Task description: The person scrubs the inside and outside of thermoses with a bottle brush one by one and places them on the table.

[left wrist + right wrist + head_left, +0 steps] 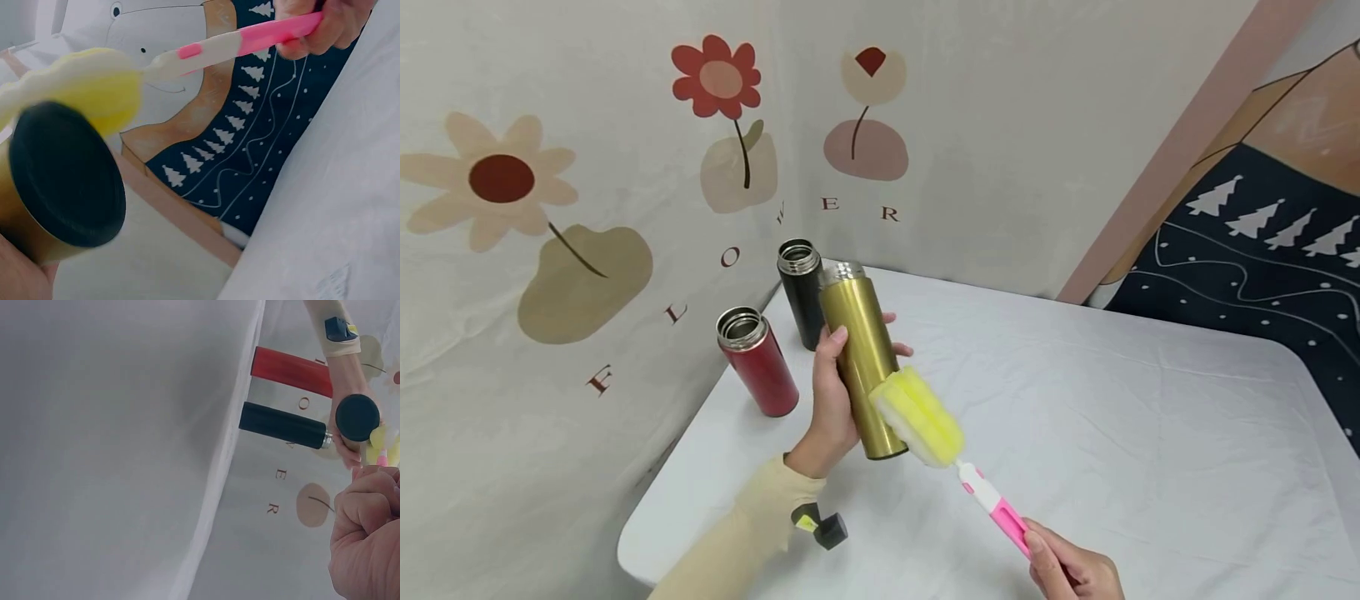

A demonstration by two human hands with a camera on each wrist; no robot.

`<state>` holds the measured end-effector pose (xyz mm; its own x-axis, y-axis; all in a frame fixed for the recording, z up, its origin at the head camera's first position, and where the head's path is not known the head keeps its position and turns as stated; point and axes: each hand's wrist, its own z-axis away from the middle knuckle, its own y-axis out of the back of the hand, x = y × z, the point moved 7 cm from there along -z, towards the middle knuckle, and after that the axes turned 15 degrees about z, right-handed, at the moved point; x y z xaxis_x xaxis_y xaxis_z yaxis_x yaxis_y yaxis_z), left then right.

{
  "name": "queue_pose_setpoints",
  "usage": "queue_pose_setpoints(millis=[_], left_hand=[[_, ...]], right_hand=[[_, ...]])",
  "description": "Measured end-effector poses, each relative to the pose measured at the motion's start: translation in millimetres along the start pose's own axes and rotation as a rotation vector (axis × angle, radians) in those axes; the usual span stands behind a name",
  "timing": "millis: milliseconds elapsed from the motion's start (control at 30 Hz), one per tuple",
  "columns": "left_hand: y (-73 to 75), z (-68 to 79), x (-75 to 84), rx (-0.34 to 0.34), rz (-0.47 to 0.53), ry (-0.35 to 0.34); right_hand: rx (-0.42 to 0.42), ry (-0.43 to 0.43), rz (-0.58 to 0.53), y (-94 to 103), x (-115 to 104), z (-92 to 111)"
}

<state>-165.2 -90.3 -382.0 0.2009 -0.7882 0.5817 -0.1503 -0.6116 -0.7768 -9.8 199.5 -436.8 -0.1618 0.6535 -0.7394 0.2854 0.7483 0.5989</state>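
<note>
A gold thermos bottle (863,358), its steel mouth uncovered, is gripped by my left hand (832,400) above the table and leans a little. Its dark base (69,175) faces the left wrist camera. My right hand (1071,560) holds a bottle brush by its pink and white handle (1000,508). The yellow and white sponge head (921,417) overlaps the lower side of the gold bottle in the head view; I cannot tell whether they touch. In the right wrist view the right hand's fingers (369,506) are curled round the handle, which is mostly hidden.
A red thermos bottle (760,367) and a black thermos bottle (802,296) stand lidless at the table's left side. The white-covered table (1112,433) meets a flower-printed cloth wall (970,142). A dark wrist camera (823,527) sits on the left sleeve.
</note>
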Motion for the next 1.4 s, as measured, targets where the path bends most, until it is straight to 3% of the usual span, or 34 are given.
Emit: queue_pose_setpoints(millis=[100, 200, 400, 567, 733, 900, 1100, 1233, 1400], left_hand=[[-4.5, 6.7, -10.2, -0.054, 0.014, 0.091], [-8.9, 14.5, -17.2, -0.110, -0.015, 0.130], [-7.2, 31.4, -34.5, -0.112, -0.110, 0.224], [-12.9, 40.7, -45.6, -0.158, -0.112, 0.252], [-15.2, 41.1, -46.1, -0.144, -0.103, 0.230], [-9.6, 31.5, -37.0, -0.071, -0.145, 0.178], [-2.6, 11.7, -8.8, 0.025, -0.147, 0.021], [-2.0, 0.4, 5.0, 0.002, -0.095, -0.060], [0.3, -4.0, 9.1, -0.004, -0.049, -0.081]], right_hand=[[-0.027, 0.020, -0.003, -1.6, -2, -4], [-0.035, 0.032, -0.022, -2.6, -4, -11], [0.009, 0.109, -0.084, -1.3, -14, -29], [0.010, 0.072, -0.082, -1.0, -16, -42], [-0.014, 0.031, -0.110, -2.5, -17, -46], [-0.070, -0.020, -0.128, -10.0, -17, -39], [-0.093, -0.017, -0.107, -13.6, -14, -25], [-0.090, -0.026, -0.074, -12.6, -9, -13], [-0.075, -0.038, -0.023, -9.4, -3, -4]])
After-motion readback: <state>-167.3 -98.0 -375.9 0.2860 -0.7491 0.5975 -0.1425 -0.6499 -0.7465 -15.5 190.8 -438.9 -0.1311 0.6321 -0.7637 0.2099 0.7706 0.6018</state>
